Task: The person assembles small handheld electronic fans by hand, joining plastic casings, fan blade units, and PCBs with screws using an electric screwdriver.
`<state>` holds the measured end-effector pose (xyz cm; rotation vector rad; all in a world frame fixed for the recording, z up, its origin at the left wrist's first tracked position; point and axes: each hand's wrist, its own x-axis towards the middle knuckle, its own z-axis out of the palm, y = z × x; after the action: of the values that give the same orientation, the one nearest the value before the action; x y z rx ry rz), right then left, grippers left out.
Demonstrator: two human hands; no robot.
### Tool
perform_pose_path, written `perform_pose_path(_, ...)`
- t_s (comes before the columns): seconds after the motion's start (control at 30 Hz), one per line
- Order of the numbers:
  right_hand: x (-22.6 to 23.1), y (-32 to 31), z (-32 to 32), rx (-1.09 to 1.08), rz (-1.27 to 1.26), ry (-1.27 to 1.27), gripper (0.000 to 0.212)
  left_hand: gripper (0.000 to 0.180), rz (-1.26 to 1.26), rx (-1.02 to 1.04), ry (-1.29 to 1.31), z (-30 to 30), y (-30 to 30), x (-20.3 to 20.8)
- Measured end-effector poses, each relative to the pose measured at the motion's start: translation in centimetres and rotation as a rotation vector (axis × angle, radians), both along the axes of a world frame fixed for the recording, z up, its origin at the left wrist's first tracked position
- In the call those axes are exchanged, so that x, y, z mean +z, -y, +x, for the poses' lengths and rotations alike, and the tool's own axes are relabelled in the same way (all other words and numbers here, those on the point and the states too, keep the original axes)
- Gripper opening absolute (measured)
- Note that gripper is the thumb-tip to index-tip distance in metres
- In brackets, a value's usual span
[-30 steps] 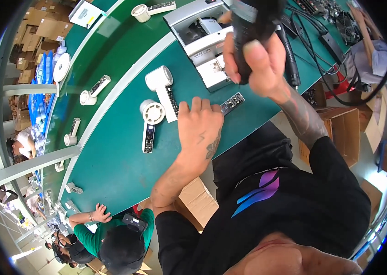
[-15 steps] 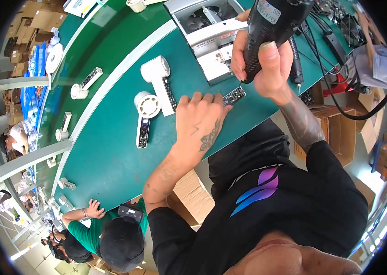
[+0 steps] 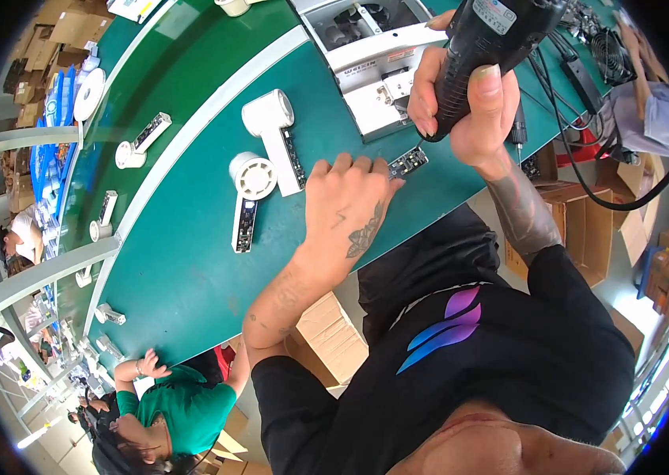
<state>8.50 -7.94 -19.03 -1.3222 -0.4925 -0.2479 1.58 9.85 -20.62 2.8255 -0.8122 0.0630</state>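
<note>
My right hand [image 3: 486,119] grips a black electric screwdriver [image 3: 505,43], with the thumb along its body. The tool tilts down to the left, its thin bit at the end of a small circuit board [image 3: 409,164]. My left hand [image 3: 346,202] lies over the other end of that board, fingers closed on it and hiding what is beneath. Left of this hand are two white handheld fans: one [image 3: 269,119] with its round head up, another [image 3: 255,180] showing its grille. Both have bare circuit boards along their handles.
A silver machine [image 3: 386,87] stands beyond my hands. A second black screwdriver [image 3: 519,131] and cables lie at right. More fans [image 3: 130,154] sit on the green conveyor [image 3: 192,71] behind a metal rail. A co-worker in green [image 3: 188,412] sits at lower left.
My right hand and the screwdriver have shifted slightly right in view; the bit stays at the board's end. My left hand keeps its place. The co-worker in green has leaned back and turned.
</note>
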Motion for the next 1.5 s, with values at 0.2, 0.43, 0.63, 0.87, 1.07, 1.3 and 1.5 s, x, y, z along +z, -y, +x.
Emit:
perform_pose_path(0.2, -0.2, -0.2, -0.3, 0.032, 0.014, 0.022, 0.082, 0.023, -0.005, -0.01, -0.036, 0.0, -0.1, -0.2)
perform_pose_path(0.43, -0.3, 0.0, -0.4, 0.059, 0.033, 0.015, 0.082, 0.022, -0.02, -0.043, -0.011, -0.1, 0.3, -0.1)
perform_pose_path(0.63, 1.1, 1.7, -0.2, 0.175, 0.034, -0.119, 0.098, 0.013, 0.111, -0.066, 0.069, -0.7, 0.3, -0.8)
perform_pose_path(0.87, 5.0, -1.0, 1.2, -0.071, -0.02, 0.142, 0.073, 0.006, 0.225, -0.068, 0.199, -1.3, 1.1, -1.1)
perform_pose_path(1.07, 3.3, -0.7, 0.7, 0.009, -0.018, 0.065, 0.057, 0.004, 0.189, -0.078, 0.191, -0.9, 0.9, -1.4)
perform_pose_path(1.3, 2.0, 0.1, -1.7, -0.008, -0.038, -0.043, 0.095, 0.004, 0.163, -0.101, 0.15, -0.7, 0.6, -1.1)
perform_pose_path(1.5, 1.1, 0.6, -1.9, -0.037, -0.048, -0.06, 0.093, 0.006, 0.159, -0.095, 0.126, -0.8, 0.7, -0.8)
